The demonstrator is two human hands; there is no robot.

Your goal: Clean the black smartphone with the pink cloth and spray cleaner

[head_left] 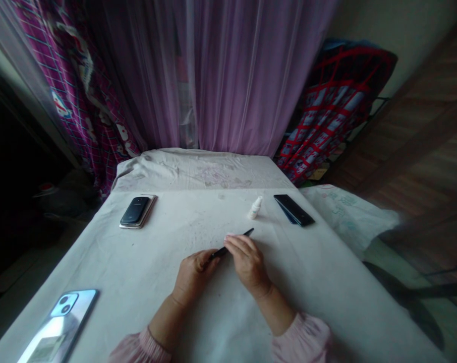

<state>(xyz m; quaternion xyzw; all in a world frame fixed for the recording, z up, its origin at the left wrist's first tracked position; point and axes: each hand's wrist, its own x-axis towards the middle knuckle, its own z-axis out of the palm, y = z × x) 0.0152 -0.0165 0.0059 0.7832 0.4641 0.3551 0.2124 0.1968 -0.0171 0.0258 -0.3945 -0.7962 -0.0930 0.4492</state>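
Note:
A slim black pen-like stick (218, 252) lies slantwise between my hands over the middle of the table, its far end pointing up and to the right. My left hand (195, 275) is closed around its near end. The fingers of my right hand (247, 259) are pressed together over its middle, and the far tip sticks out beyond them. My fingers cover part of the stick, so its exact kind is unclear. A small white bottle with a nozzle (255, 208) stands upright just past my right hand.
White cloth covers the table (111, 262). Stacked phones lie at the back left (135, 210) and back right (294, 210). A shiny light-blue phone (60, 327) rests face down at the near left. Behind the table hang purple curtains (236, 75); a white bag (345, 217) is at the right.

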